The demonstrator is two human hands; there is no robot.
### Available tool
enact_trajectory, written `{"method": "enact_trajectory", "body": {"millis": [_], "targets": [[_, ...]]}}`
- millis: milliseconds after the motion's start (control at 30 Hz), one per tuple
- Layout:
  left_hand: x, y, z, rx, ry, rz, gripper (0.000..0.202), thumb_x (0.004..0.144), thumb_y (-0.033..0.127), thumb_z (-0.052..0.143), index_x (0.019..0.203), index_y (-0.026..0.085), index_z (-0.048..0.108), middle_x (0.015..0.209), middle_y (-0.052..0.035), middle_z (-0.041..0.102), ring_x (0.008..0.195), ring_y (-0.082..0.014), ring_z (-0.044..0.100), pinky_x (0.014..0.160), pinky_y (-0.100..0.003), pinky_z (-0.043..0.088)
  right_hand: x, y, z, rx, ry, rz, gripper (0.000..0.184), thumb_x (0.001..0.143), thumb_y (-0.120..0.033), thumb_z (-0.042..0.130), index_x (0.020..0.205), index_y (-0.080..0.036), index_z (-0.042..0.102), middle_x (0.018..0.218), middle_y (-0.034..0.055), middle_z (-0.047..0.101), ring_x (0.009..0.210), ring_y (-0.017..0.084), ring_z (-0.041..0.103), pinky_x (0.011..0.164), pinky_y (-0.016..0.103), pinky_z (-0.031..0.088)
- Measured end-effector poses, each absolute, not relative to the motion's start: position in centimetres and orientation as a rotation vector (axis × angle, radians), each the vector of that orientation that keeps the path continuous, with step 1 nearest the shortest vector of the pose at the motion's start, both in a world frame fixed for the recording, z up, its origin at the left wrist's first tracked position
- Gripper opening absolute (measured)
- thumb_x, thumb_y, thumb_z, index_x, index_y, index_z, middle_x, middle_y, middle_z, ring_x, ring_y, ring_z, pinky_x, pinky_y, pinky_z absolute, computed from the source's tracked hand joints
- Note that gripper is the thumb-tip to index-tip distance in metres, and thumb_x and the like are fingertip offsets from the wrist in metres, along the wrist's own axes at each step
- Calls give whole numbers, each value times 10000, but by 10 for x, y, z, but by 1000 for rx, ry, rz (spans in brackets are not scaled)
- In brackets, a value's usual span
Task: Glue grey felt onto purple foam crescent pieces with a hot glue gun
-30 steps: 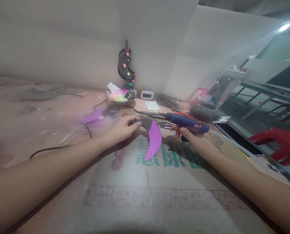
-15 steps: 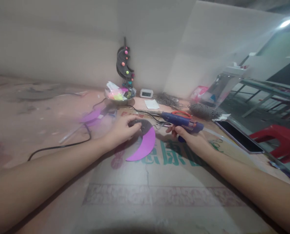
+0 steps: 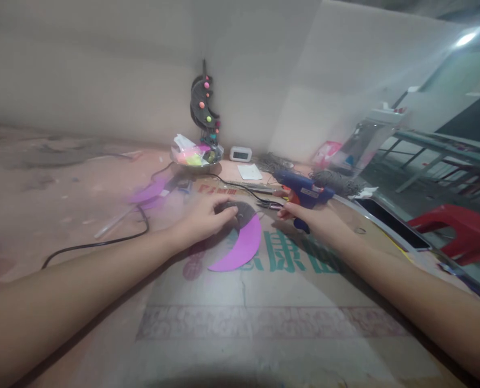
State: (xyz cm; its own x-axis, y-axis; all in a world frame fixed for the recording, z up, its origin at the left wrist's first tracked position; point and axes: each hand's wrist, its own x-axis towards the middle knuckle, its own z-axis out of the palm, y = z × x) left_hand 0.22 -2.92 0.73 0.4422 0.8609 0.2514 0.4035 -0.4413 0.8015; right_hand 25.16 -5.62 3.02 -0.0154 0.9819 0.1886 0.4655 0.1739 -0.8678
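A crescent-shaped piece lies on the cardboard in front of me, its lower part bright purple and its upper end dark grey. My left hand pinches that grey end between thumb and fingers; some fingertips are hidden behind it. To the right, my right hand grips a blue glue gun with an orange trigger, its nozzle end toward the upper left. Small pliers lie between the two hands, close to the right fingertips.
Behind stand a bowl of colourful scraps, a grey crescent ornament with beads and a small white digital clock. Grey yarn and a phone lie right. A black cord crosses the left side.
The glue gun has turned in my right hand, showing more of its side and its orange trigger. My left hand and the crescent have barely shifted.
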Motion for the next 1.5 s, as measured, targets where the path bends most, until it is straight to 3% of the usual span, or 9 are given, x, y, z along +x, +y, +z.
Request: {"method": "enact_trajectory", "body": {"millis": [167,367,600,733,900,1033,1300,1400,1500], "targets": [[4,-28,6,2038,1061,855,202,834,300,490,807,175,645,663,15,640,617,-143,568,586,-240,431,257,-46,33,-1640,-1662,572,325,804,-509,597,747,-192,639,662,32,657,639,182,616,647,318,494],[4,-28,6,2011,1093,769,204,825,323,493,789,172,626,596,29,583,529,-131,513,514,-237,382,289,-5,47,-1634,-1670,461,386,767,-526,628,608,-183,553,583,18,580,579,144,533,595,282,450],[3,-27,3,2034,1097,745,215,841,325,479,811,176,632,614,33,592,537,-132,523,534,-241,387,283,63,57,-1845,-1755,422,410,758,-553,645,682,-150,630,671,60,640,612,152,558,603,281,427],[3,-27,4,2038,1104,735,226,847,329,481,835,173,644,612,29,598,557,-139,528,536,-240,387,259,91,56,-1804,-1814,421,371,748,-503,690,850,-147,675,752,61,676,652,149,566,612,266,429],[3,-28,7,2050,1106,737,214,836,313,490,803,170,646,662,18,616,599,-141,540,555,-238,390,254,105,40,-1812,-1887,482,294,796,-418,674,816,-125,681,647,66,666,567,133,546,549,249,429],[3,-27,5,2025,1086,730,210,839,317,489,825,178,646,639,21,610,559,-139,532,536,-239,394,264,110,30,-1806,-1963,500,336,823,-443,635,876,-117,695,757,86,711,568,125,567,508,227,430],[3,-25,1,2015,1053,753,229,844,335,484,824,179,651,600,22,603,522,-140,520,509,-237,380,284,101,37,-1787,-2100,255,424,776,-461,687,1065,-151,694,1003,117,740,867,226,666,740,275,494],[3,-24,0,2010,1053,780,231,838,339,491,822,175,653,654,8,629,574,-148,547,539,-239,399,290,84,37,-1800,-2119,105,317,811,-378,653,997,-128,712,973,168,733,946,285,649,838,354,479],[3,-23,0,2006,1054,790,234,841,346,488,810,177,646,660,9,625,587,-148,550,542,-237,405,283,52,36,-1707,-2160,-34,261,873,-257,548,1015,-100,701,1122,204,679,1126,307,569,1005,420,386]]}}
